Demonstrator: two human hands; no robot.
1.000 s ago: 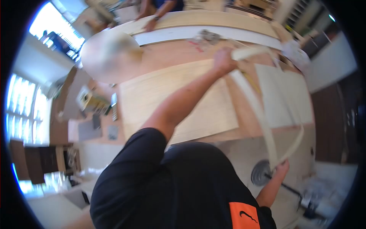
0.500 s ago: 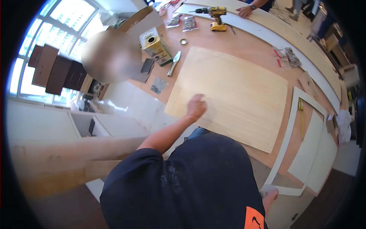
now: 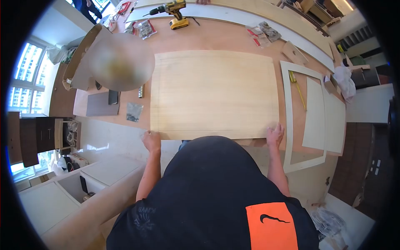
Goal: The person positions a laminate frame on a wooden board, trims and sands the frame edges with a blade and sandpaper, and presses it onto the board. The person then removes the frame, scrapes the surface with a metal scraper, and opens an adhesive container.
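Note:
A pale wooden panel [image 3: 214,96] lies flat on the worktable [image 3: 200,37], directly before me. At its near left corner, my left hand [image 3: 152,141] has its fingers curled closed against the edge. My right hand [image 3: 275,134] grips the near right corner, thumb and fingers bent about it. The undersides of both corners are hidden. Just right of the panel lies a white rectangular frame [image 3: 288,104], close to my right hand. A small clear packet [image 3: 134,112] rests beyond my left hand.
Toward the back stand a yellow cordless drill [image 3: 177,14], bags of hardware [image 3: 146,29] and long white boards [image 3: 225,16]. A yellow tape measure [image 3: 292,77] lies inside the frame. A dark sheet [image 3: 98,104] is at left. Another person's hand [image 3: 203,1] shows at the far edge.
My left hand has gone from over the panel's surface to its near left corner. My right hand has come from beside the white frame to the near right corner. The view has turned.

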